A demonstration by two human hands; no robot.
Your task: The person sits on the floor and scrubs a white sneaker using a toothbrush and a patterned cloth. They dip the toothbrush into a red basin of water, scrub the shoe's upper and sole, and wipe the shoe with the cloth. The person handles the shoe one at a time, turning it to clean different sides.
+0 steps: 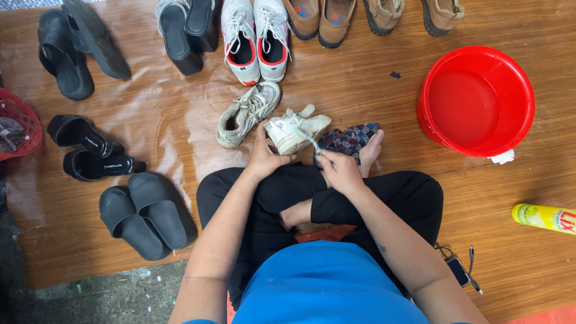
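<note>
I sit cross-legged on a wooden floor. My left hand (264, 157) grips a dirty white sneaker (295, 129) by its heel, tilted on its side above my knee. My right hand (340, 170) holds a small brush with a pale handle (310, 141) whose head touches the sneaker's side. The matching worn sneaker (247, 112) lies on the floor just left of it. A patterned dark cloth (349, 140) lies under my bare foot, right of the held shoe.
A red basin of water (477, 99) stands at the right, a yellow bottle (543, 216) lies near the right edge. Rows of shoes line the far side: white trainers (257, 36), brown shoes (318, 18), black sandals (147, 215). A red basket (21, 123) sits left.
</note>
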